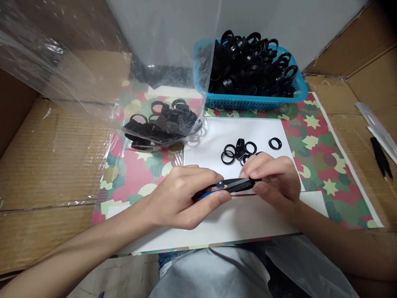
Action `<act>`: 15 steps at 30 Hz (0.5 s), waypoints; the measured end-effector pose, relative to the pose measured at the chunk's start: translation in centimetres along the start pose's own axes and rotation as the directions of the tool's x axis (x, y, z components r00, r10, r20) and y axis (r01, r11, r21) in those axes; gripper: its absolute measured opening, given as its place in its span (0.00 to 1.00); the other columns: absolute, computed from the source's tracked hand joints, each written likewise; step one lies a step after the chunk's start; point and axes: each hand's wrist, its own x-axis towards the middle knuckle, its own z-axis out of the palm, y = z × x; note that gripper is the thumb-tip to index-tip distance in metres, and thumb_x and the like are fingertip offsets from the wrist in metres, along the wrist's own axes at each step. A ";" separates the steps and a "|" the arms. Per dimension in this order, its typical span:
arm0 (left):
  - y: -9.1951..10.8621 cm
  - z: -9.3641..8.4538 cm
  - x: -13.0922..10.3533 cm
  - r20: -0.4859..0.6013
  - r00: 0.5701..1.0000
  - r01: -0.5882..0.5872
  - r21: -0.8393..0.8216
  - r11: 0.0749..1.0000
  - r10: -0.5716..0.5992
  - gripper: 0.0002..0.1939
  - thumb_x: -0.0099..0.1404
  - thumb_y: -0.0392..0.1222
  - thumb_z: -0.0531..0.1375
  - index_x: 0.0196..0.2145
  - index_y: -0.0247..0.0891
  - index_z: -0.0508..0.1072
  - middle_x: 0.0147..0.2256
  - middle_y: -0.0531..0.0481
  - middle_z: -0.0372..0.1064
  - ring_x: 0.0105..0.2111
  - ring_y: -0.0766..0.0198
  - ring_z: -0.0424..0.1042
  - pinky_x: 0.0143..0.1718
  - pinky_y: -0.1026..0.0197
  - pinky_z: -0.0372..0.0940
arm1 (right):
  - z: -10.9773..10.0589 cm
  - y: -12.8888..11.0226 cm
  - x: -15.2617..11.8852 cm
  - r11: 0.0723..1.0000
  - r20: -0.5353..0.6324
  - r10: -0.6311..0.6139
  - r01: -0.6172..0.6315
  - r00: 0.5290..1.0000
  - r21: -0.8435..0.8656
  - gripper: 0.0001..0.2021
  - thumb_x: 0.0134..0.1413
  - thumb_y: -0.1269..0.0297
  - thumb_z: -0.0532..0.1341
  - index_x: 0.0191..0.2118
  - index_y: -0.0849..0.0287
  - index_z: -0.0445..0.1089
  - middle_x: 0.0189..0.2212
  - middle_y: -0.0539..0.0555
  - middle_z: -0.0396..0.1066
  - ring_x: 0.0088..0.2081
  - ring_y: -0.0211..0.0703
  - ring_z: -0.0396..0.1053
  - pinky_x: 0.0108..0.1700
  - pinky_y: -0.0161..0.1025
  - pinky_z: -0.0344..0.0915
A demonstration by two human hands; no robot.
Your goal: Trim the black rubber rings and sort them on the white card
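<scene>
In my left hand (192, 194), closed between thumb and fingers, are small snips (214, 190) with blue on the grips and dark blades pointing right. The fingertips of my right hand (274, 180) are pinched around a small black part (256, 180) at the blade tips. My fingers hide most of that part, so its shape is unclear. Just beyond my right hand, several black rings (228, 155) lie in a loose group on a white sheet (204, 140). One more black ring (275, 143) rests apart from them on the right.
A blue basket (254, 101) heaped with black rings stands at the back. At left, a clear plastic bag (167, 78) holds more black rings (164, 124). Cardboard (52, 157) borders the camouflage-patterned mat (328, 165). A black pointed tool (381, 155) lies far right.
</scene>
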 end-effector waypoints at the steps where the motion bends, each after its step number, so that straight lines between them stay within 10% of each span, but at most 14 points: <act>1: 0.0 -0.1 0.0 -0.002 1.000 0.002 -0.002 1.000 -0.002 0.08 0.65 0.37 0.54 0.30 0.32 0.69 0.18 0.54 0.61 0.18 0.70 0.59 0.20 0.67 0.53 | 0.0 0.0 0.0 1.000 -0.005 -0.004 0.004 1.000 0.004 0.08 0.54 0.72 0.56 0.39 0.52 0.65 0.28 0.52 0.67 0.30 0.41 0.68 0.27 0.39 0.68; 15: -0.1 -0.3 -0.1 0.006 0.999 -0.051 0.034 0.998 0.050 0.07 0.65 0.37 0.54 0.30 0.32 0.68 0.19 0.53 0.61 0.19 0.69 0.58 0.22 0.65 0.54 | 0.0 0.1 -0.1 0.998 -0.038 -0.049 0.047 0.998 -0.033 0.08 0.53 0.73 0.56 0.39 0.54 0.65 0.28 0.52 0.67 0.30 0.40 0.68 0.27 0.38 0.67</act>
